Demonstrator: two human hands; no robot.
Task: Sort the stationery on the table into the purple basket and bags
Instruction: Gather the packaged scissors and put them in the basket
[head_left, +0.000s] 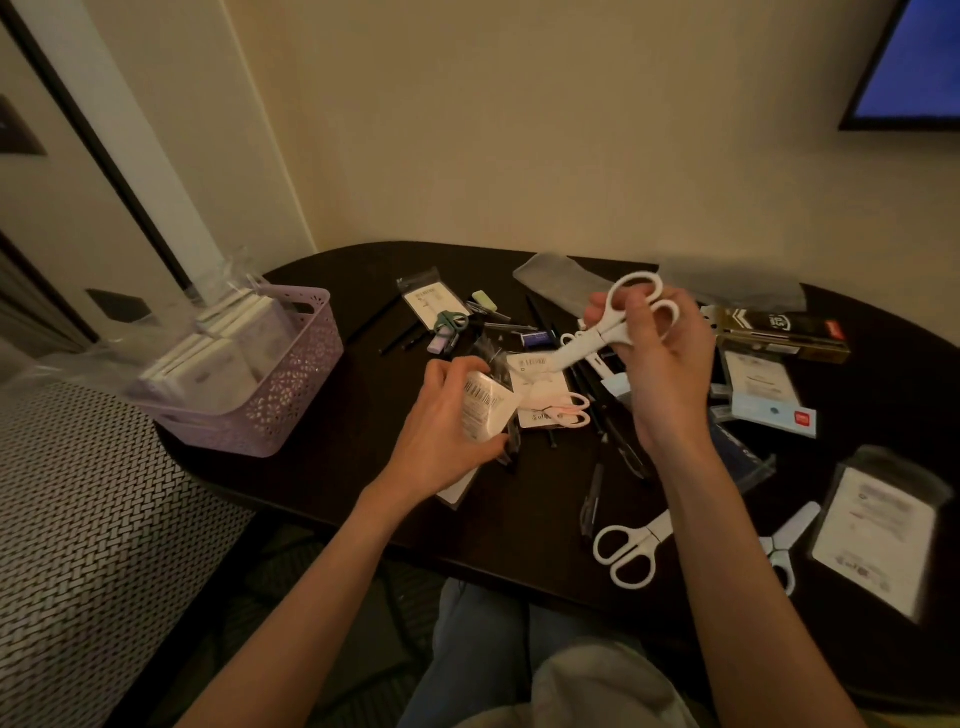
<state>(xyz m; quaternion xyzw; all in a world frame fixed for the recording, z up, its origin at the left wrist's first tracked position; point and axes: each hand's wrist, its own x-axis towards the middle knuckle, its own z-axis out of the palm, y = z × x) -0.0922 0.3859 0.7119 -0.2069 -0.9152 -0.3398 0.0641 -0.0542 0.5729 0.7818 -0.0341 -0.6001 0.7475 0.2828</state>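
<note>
Right hand (657, 358), raised over a dark oval table (332, 467), fingers curled round white scissors (608, 325) with blades angled down-left. Left hand (447, 421), lower and to its left, grips a clear barcoded bag (483, 402). Purple basket (270, 395), holding packets, stands far left of both hands. Loose pens, bags and scissors lie beneath them. Beige wall behind; screen (909, 62) upper right.

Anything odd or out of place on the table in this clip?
Nothing damaged or spilled. The purple basket overhangs the table edge at the left, which looks precarious. Stationery lies scattered and unsorted; the right hand holds white scissors, the left hand a small bag.
</note>
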